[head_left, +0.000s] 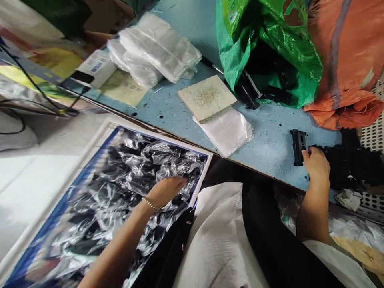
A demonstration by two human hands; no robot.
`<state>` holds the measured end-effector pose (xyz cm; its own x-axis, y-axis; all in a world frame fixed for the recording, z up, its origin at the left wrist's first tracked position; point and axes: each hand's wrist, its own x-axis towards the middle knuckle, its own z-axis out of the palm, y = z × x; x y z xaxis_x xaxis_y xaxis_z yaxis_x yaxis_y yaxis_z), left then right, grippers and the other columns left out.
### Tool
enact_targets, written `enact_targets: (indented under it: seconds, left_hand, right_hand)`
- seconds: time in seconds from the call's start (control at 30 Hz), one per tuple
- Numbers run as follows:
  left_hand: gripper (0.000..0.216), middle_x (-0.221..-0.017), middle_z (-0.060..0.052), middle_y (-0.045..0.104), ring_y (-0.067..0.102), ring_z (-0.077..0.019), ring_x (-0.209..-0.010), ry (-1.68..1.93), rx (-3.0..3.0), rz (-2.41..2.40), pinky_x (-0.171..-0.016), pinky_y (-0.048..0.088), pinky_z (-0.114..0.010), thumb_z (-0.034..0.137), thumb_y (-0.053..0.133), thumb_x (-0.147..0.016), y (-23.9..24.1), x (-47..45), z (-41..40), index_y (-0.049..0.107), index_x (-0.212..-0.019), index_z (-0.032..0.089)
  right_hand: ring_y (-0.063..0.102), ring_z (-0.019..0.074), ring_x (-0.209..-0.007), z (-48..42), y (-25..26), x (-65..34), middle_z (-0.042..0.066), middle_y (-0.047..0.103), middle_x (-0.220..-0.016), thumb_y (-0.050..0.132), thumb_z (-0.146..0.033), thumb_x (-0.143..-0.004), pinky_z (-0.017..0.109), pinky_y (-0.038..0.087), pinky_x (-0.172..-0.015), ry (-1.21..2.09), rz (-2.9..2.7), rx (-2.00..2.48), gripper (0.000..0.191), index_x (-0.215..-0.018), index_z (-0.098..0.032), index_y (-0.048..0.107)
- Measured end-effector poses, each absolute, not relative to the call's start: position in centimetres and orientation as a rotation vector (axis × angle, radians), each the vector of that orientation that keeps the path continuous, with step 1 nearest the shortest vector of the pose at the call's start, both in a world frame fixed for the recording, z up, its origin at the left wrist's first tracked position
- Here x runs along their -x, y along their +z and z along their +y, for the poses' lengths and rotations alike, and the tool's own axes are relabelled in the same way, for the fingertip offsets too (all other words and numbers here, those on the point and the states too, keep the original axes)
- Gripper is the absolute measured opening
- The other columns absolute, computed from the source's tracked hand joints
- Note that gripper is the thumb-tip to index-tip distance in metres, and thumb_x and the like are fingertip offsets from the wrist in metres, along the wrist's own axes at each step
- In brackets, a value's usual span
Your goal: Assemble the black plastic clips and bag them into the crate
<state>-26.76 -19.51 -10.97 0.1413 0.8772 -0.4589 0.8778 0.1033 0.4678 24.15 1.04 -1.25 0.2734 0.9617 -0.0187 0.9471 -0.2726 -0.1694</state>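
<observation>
My left hand (169,191), a bracelet at its wrist, reaches over a white-rimmed box (105,124) lined in blue. Black parts in clear plastic bags (132,180) fill this box. The fingertips are blurred against a dark bagged piece, so whether they grip it is unclear. On the blue table, my right hand (318,162) is closed at the near side of a black plastic part (298,147), its thumb against it. A heap of black pieces (342,160) lies just right of that hand.
A green plastic bag (306,76) holding black parts lies open on the blue table (267,140). An orange sack (354,52) is beside it. Clear bags (162,48), a flat square board (207,98), a thin stack of clear bags (229,132) and a small white box (100,66) lie leftward.
</observation>
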Motion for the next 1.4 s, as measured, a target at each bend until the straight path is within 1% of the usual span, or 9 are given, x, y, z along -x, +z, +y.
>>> enact_targets:
  seconds: [0.1,0.27,0.43,0.6,0.77,0.97,1.13,1.3,1.4]
  left_hand:
    - [0.036,-0.115,-0.01,0.073,0.069,-0.022,-0.108,0.454,-1.976,1.707,-0.101,0.056,-0.035,0.031,0.042,-0.103,-7.1,20.7,-12.3,0.072,-0.122,0.023]
    - [0.024,-0.127,-0.021,0.066,0.065,-0.0315,-0.112,0.462,-2.208,1.812,-0.098,0.057,-0.044,0.022,0.061,-0.096,-4.8,11.6,-2.8,0.072,-0.112,0.009]
    - [0.015,-0.105,-0.016,0.07,0.067,-0.0267,-0.099,0.403,-1.982,1.867,-0.076,0.055,-0.034,0.008,0.057,-0.092,-5.7,11.3,0.2,0.071,-0.086,0.012]
    - [0.022,-0.069,-0.001,0.065,0.059,-0.0147,-0.065,0.639,-1.501,1.714,-0.062,0.047,-0.026,0.026,0.073,-0.084,-6.0,14.6,1.8,0.06,-0.069,0.017]
    - [0.005,-0.069,0.0,0.069,0.063,-0.0142,-0.063,0.792,-1.312,1.646,-0.06,0.047,-0.024,0.013,0.065,-0.079,-6.5,15.9,2.5,0.066,-0.083,0.016]
    - [0.035,-0.106,-0.008,0.077,0.071,-0.0183,-0.094,0.862,-1.655,1.558,-0.09,0.056,-0.031,0.008,0.05,-0.084,-7.6,15.7,1.8,0.076,-0.105,0.017]
    - [0.038,-0.105,-0.007,0.075,0.069,-0.0135,-0.074,0.886,-1.619,1.515,-0.077,0.057,-0.027,0.007,0.063,-0.081,-8.0,15.2,1.4,0.065,-0.118,0.014]
    - [0.022,-0.101,-0.009,0.074,0.072,-0.0163,-0.086,0.862,-1.693,1.668,-0.083,0.058,-0.029,0.003,0.046,-0.087,-7.8,16.5,0.7,0.063,-0.092,0.016]
    - [0.035,-0.121,-0.012,0.071,0.07,-0.0206,-0.11,0.769,-1.942,1.698,-0.098,0.057,-0.034,0.005,0.041,-0.091,-7.5,16.8,0.1,0.07,-0.107,0.016]
  right_hand:
    - [0.066,0.04,-0.106,1.3,-2.0,-24.8,0.025,0.067,-0.117,0.044,-0.052,-0.097,0.057,0.051,-0.089,0.185,-1.877,2.461,0.052,-0.121,-0.014,0.071]
    - [0.062,0.0391,-0.112,1.1,-2.6,-22.9,0.023,0.067,-0.121,0.043,-0.062,-0.097,0.053,0.05,-0.092,0.026,-1.951,2.223,0.062,-0.13,-0.015,0.066]
    - [0.069,0.0362,-0.092,2.7,-1.7,-22.3,0.021,0.073,-0.089,0.039,-0.048,-0.1,0.05,0.052,-0.085,0.225,-2.03,2.433,0.052,-0.119,-0.011,0.071]
    - [0.052,0.0369,-0.136,5.7,-0.2,-22.5,0.017,0.048,-0.156,0.036,-0.009,-0.09,0.054,0.047,-0.102,-0.019,-2.522,1.921,0.061,-0.147,-0.022,0.055]
    - [0.06,0.0375,-0.119,8.2,0.1,-23.7,0.016,0.064,-0.131,0.058,-0.028,-0.091,0.053,0.049,-0.098,0.144,-2.739,1.817,0.041,-0.131,-0.023,0.068]
    - [0.06,0.0194,-0.072,4.8,-0.5,-19.6,0.007,0.065,-0.094,0.075,-0.058,-0.076,0.034,0.051,-0.063,1.17,-2.078,1.708,0.044,-0.098,-0.021,0.072]
    - [0.051,0.0123,-0.049,-1.6,-2.4,-11.7,0.001,0.063,-0.067,0.076,-0.063,-0.07,0.025,0.042,-0.044,2.441,-1.075,1.23,0.049,-0.088,-0.018,0.067]
    - [0.033,0.0051,-0.042,-3.1,-4.9,-9.2,0.002,0.068,-0.072,0.074,-0.055,-0.073,0.017,0.02,-0.033,2.655,-0.462,1.218,0.043,-0.089,-0.016,0.068]
    - [0.035,0.0055,-0.041,-2.9,-5.5,-9.0,0.002,0.068,-0.072,0.073,-0.054,-0.074,0.019,0.023,-0.032,2.613,-0.455,1.244,0.041,-0.089,-0.016,0.068]
